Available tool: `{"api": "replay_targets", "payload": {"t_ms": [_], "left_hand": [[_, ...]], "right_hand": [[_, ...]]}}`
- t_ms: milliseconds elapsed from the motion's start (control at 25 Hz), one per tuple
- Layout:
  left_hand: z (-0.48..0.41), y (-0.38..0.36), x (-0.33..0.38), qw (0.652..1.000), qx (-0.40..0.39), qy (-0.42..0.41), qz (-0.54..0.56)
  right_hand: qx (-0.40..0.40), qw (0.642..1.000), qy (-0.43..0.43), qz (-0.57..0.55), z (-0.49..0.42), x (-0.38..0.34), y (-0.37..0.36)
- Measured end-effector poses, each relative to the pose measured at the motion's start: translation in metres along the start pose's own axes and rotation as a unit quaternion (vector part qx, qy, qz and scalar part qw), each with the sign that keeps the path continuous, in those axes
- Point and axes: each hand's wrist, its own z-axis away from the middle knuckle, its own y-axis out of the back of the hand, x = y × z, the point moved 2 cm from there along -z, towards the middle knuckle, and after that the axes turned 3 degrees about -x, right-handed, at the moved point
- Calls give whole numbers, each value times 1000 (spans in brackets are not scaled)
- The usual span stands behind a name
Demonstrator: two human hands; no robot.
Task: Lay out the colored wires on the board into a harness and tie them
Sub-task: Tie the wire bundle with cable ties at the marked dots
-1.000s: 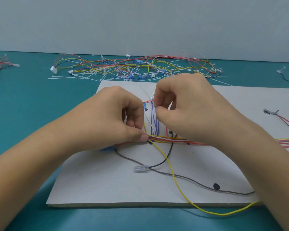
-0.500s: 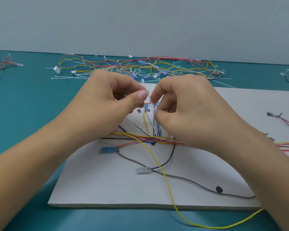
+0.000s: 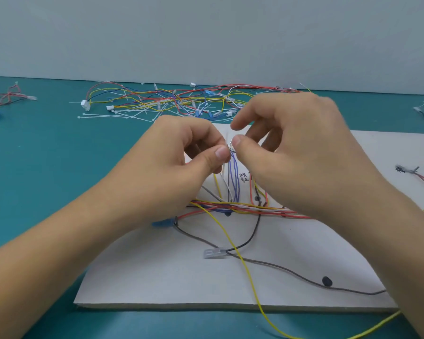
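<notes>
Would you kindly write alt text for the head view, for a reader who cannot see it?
Two hands meet over a grey board: the left hand pinches the top of raised blue wires, the right hand close beside it. A harness of red, yellow and white wires crosses the board below; loose wires litter the teal table behind.

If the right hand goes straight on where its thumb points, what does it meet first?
Likely the top of the blue wires, which the left hand pinches close by; depth is unclear.
</notes>
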Motion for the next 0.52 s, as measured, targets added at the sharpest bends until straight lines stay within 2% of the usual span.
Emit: {"api": "replay_targets", "payload": {"t_ms": [520], "left_hand": [[0, 3, -1, 999, -30, -24, -31]], "right_hand": [[-11, 994, 1, -109, -1, 0, -10]]}}
